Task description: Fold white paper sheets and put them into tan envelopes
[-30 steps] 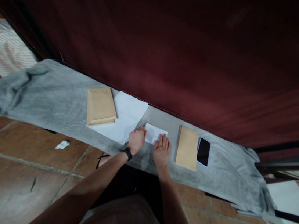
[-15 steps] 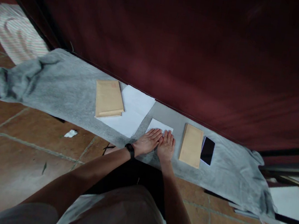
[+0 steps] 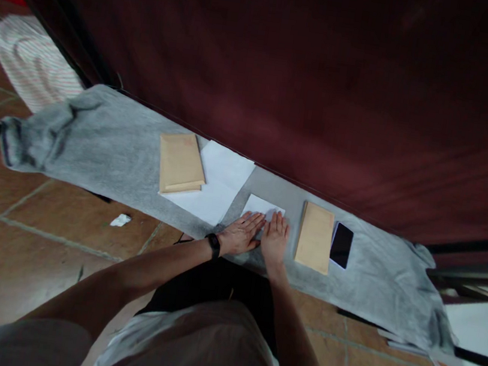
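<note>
A small folded sheet of white paper (image 3: 263, 206) lies on the grey cloth in front of me, its near part covered by my hands. My left hand (image 3: 240, 233), with a black band at the wrist, rests flat on the paper's left side, fingers stretched out. On its right side my right hand (image 3: 275, 239) lies flat too, fingers pointing away from me. A brown envelope stack (image 3: 315, 238) is just right of my right hand. To the left, larger white sheets (image 3: 222, 174) lie partly under more brown envelopes (image 3: 181, 162).
Grey cloth (image 3: 108, 146) covers the narrow bench. A phone (image 3: 341, 245) lies beside the right envelopes. A dark red curtain-like surface (image 3: 284, 92) rises along the far edge. Crumpled white paper (image 3: 120, 220) is on the tiled floor (image 3: 55, 265).
My hands have moved slightly apart on the folded paper, the right one shifting a little to the right. The whole view has shifted slightly.
</note>
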### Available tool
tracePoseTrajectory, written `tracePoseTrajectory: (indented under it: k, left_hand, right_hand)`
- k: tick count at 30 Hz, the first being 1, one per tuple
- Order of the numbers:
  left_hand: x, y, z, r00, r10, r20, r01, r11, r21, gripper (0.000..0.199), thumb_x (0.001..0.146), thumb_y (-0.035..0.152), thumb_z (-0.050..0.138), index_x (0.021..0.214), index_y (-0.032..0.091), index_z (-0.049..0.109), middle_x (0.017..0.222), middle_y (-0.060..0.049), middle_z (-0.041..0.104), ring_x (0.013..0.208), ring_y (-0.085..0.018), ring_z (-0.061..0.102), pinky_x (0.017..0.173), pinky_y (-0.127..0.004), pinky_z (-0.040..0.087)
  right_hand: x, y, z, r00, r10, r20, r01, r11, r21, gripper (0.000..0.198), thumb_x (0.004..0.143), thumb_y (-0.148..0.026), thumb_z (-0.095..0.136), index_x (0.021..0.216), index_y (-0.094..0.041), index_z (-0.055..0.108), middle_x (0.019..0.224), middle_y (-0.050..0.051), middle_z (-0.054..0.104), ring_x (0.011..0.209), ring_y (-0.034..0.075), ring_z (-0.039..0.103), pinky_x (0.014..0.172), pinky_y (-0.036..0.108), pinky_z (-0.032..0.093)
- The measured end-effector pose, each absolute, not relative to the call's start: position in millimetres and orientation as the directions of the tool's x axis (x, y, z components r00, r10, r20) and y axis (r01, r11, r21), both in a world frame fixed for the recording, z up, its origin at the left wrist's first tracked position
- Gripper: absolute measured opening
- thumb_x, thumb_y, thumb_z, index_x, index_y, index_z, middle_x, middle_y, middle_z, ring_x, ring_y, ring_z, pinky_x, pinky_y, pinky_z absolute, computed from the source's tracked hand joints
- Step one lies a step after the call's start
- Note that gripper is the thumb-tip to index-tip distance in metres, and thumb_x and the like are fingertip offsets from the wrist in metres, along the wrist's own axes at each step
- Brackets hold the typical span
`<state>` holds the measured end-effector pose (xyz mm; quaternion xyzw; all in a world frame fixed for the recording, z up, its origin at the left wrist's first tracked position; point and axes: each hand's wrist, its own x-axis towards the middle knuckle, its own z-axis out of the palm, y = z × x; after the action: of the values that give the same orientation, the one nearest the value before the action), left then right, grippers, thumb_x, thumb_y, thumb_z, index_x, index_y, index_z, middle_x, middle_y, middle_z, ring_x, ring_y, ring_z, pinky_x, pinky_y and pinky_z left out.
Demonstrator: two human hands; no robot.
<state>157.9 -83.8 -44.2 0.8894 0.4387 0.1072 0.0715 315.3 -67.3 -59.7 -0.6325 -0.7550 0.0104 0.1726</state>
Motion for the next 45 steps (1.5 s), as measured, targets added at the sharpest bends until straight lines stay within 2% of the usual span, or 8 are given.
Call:
tracePoseTrajectory:
  k: [4,8,15,23,29,38,43,45]
  left_hand:
    - [158.2,-83.3,-42.8,0.601,0.785,0.151,0.751,-0.619,0.229,0.062,0.096,0.038,0.045,0.148,0.004,0.04,0.156,-0.025,0.036,0.15,-0.03,0.027,0.123,-0.053,0.016]
    - [156.6,-82.7,-43.6,0.61,0.772,0.177,0.737,-0.635,0.232,0.06,0.096,0.035,0.044,0.148,0.005,0.039,0.158,-0.024,0.034,0.152,-0.03,0.023,0.122,-0.052,0.018]
    - [155.1,-83.3,-46.5,0.589,0.797,0.135,0.764,-0.603,0.228,0.061,0.096,0.032,0.041,0.15,0.005,0.034,0.161,-0.021,0.029,0.153,-0.027,0.018,0.124,-0.05,0.015]
    - [154.8,-82.1,-44.9,0.583,0.807,0.097,0.781,-0.589,0.206,0.064,0.098,0.036,0.038,0.152,0.003,0.031,0.162,-0.021,0.025,0.153,-0.027,0.015,0.125,-0.047,0.014]
    - [150.7,-68.1,-53.5,0.438,0.894,0.09,0.86,-0.446,0.247,0.062,0.098,0.034,0.034,0.153,0.005,0.032,0.162,-0.018,0.027,0.153,-0.024,0.018,0.125,-0.043,0.017]
    - [170.5,-42.6,-51.4,0.235,0.968,0.082,0.941,-0.248,0.231,0.062,0.098,0.028,0.03,0.152,-0.003,0.029,0.163,-0.022,0.023,0.154,-0.028,0.014,0.126,-0.046,0.013]
    - [183.5,-36.2,-58.4,0.305,0.943,0.13,0.913,-0.329,0.24,0.058,0.099,0.024,0.028,0.156,0.011,0.029,0.164,-0.012,0.025,0.154,-0.023,0.014,0.126,-0.047,0.013]
    - [182.7,-33.8,-59.5,0.308,0.942,0.131,0.914,-0.331,0.235,0.058,0.099,0.025,0.028,0.156,0.012,0.031,0.164,-0.012,0.025,0.154,-0.023,0.015,0.126,-0.046,0.014]
  right_hand:
    - [308.5,-63.8,-59.0,-0.313,0.928,0.205,0.895,0.36,-0.265,0.053,0.106,-0.032,0.023,0.152,-0.012,0.039,0.159,0.012,0.038,0.148,0.02,0.032,0.12,0.043,0.028]
    - [308.5,-65.1,-64.5,-0.367,0.908,0.202,0.884,0.408,-0.228,0.053,0.107,-0.032,0.024,0.153,-0.011,0.037,0.159,0.014,0.036,0.149,0.021,0.03,0.121,0.045,0.026]
    - [325.7,-67.7,-69.7,-0.328,0.91,0.254,0.913,0.374,-0.163,0.054,0.106,-0.034,0.029,0.153,-0.007,0.036,0.159,0.018,0.034,0.149,0.024,0.03,0.12,0.048,0.028]
    - [331.7,-69.8,-71.7,-0.244,0.928,0.28,0.939,0.299,-0.172,0.055,0.106,-0.032,0.03,0.154,-0.006,0.033,0.158,0.02,0.034,0.148,0.026,0.032,0.118,0.049,0.03]
    - [327.3,-70.4,-73.5,-0.191,0.941,0.281,0.95,0.249,-0.188,0.056,0.105,-0.032,0.033,0.155,-0.006,0.03,0.157,0.02,0.036,0.147,0.026,0.034,0.119,0.049,0.029]
    - [324.4,-70.5,-73.1,-0.158,0.932,0.325,0.948,0.236,-0.215,0.055,0.106,-0.033,0.031,0.154,-0.006,0.033,0.156,0.019,0.039,0.145,0.026,0.037,0.119,0.047,0.028]
    - [323.9,-70.4,-71.1,-0.155,0.936,0.316,0.946,0.232,-0.225,0.054,0.106,-0.032,0.03,0.154,-0.009,0.034,0.156,0.017,0.04,0.145,0.026,0.037,0.118,0.049,0.028]
    - [324.3,-71.1,-70.4,-0.156,0.938,0.308,0.946,0.231,-0.226,0.053,0.106,-0.031,0.03,0.154,-0.009,0.034,0.157,0.017,0.038,0.146,0.026,0.036,0.119,0.049,0.027]
